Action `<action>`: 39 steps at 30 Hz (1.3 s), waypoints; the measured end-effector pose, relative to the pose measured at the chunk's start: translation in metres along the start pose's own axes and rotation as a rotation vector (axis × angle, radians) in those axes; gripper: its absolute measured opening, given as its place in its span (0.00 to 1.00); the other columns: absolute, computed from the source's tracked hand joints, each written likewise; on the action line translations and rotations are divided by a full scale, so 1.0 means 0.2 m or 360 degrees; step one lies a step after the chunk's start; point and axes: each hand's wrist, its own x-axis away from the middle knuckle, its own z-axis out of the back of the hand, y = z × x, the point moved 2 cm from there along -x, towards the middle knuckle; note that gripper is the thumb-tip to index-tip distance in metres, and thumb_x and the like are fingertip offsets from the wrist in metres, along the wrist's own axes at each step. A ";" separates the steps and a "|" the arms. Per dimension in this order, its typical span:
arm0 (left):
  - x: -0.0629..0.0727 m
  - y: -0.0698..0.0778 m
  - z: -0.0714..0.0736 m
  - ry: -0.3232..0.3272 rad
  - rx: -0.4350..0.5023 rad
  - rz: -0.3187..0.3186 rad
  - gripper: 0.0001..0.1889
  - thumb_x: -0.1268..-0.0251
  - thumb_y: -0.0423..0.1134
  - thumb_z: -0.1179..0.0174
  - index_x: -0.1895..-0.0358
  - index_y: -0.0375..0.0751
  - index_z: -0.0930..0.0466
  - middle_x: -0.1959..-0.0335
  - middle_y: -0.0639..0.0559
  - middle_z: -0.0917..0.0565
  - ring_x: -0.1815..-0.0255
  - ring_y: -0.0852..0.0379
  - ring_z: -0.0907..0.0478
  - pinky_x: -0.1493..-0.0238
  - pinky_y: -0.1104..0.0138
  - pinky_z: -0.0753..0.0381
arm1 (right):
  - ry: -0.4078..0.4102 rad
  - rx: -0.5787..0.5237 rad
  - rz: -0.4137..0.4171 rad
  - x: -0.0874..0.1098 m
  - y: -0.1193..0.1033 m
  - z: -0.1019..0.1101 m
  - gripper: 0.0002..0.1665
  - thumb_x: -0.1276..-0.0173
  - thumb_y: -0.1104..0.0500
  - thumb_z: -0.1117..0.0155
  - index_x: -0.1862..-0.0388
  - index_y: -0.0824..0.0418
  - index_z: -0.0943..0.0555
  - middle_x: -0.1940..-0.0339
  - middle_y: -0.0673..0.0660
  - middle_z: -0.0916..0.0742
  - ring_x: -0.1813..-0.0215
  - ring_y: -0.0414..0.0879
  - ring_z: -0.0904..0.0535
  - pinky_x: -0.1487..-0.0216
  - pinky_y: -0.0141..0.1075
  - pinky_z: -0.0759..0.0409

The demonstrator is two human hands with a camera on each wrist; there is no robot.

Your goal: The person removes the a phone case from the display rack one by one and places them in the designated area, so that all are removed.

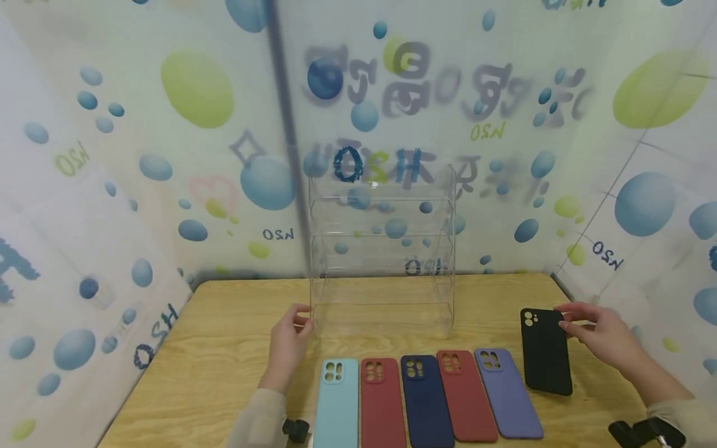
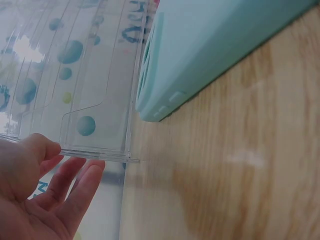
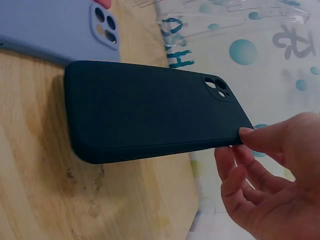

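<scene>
A clear tiered display rack point(image 1: 383, 311) stands at the back middle of the table. My left hand point(image 1: 289, 342) pinches the rack's left side panel near its base; in the left wrist view the thumb lies on one face and the fingers point(image 2: 80, 192) behind it. At the right, my right hand point(image 1: 599, 330) holds a black phone case point(image 1: 546, 354) by its upper right corner, between thumb and fingertips. The right wrist view shows the case tilted, its camera cutouts beside the hand. A light blue phone case point(image 2: 200, 55) lies close by the left hand.
Along the table front lie a red phone case point(image 1: 383, 404), a navy case point(image 1: 428, 404), a second red case point(image 1: 469, 404) and a purple case point(image 1: 512, 398), cutouts towards the rack. Patterned curtains point(image 1: 224, 155) enclose the wooden table point(image 1: 224, 348) at the back and both sides.
</scene>
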 end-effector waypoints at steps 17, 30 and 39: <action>0.01 0.02 0.00 -0.0003 -0.0006 0.0019 0.13 0.28 0.33 0.38 0.43 0.40 0.19 0.59 0.41 0.14 0.62 0.50 0.17 0.67 0.64 0.19 | -0.0317 -0.0028 -0.0002 0.05 0.19 -0.16 0.20 0.27 0.64 0.35 0.40 0.71 0.20 0.55 0.62 0.12 0.61 0.29 0.21 0.67 0.34 0.19; 0.02 0.00 0.04 0.0009 -0.0018 0.0049 0.13 0.26 0.34 0.39 0.42 0.41 0.20 0.58 0.41 0.14 0.61 0.49 0.18 0.68 0.66 0.22 | -0.0197 0.0300 0.0103 0.02 0.13 -0.24 0.10 0.35 0.66 0.28 0.55 0.63 0.13 0.65 0.51 0.12 0.66 0.34 0.20 0.67 0.31 0.19; 0.06 0.02 0.04 -0.0024 -0.0185 -0.0023 0.16 0.24 0.35 0.39 0.38 0.39 0.22 0.53 0.38 0.15 0.56 0.46 0.16 0.60 0.57 0.15 | -0.0010 0.0481 0.0081 0.08 -0.10 -0.37 0.23 0.29 0.59 0.32 0.41 0.71 0.19 0.55 0.68 0.14 0.61 0.56 0.16 0.62 0.50 0.16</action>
